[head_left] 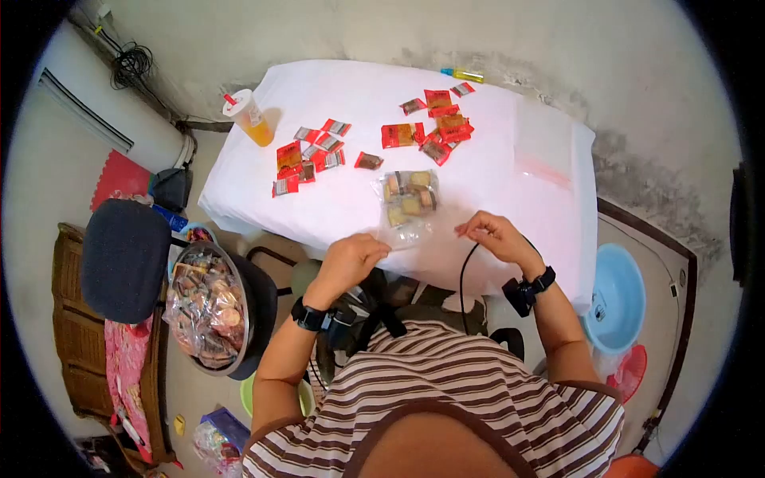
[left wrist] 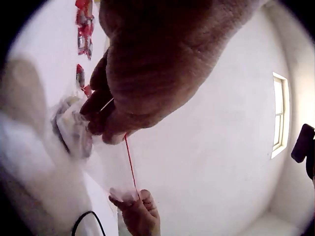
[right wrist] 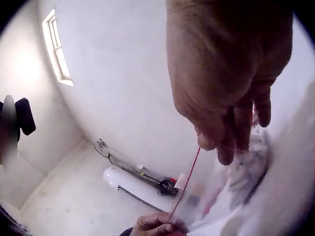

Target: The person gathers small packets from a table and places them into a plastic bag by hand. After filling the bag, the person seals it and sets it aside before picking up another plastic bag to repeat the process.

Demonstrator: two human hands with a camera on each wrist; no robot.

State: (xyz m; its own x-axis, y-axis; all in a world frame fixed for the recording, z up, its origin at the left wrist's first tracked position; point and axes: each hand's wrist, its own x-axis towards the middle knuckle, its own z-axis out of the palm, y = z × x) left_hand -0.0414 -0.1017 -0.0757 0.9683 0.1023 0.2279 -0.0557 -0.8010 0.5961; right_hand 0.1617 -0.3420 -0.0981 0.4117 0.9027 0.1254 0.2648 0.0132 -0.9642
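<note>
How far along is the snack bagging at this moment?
Done: the clear bag already holds several snacks. In hand: the left hand and right hand each pinch an end of the bag's red strip at its mouth, apparently sealing it. Left: red packets scattered on the table, and another empty bag beside them.

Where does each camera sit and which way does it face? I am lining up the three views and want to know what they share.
Head: worn on the head, looking down at the white table; shows both forearms, the left hand, the right hand and a striped shirt.
Left wrist: under the left hand, looking up along the clear bag toward the right hand.
Right wrist: under the right hand, looking across toward the left hand.
Shared: both wrist views show the bag's red strip stretched between the hands.
</note>
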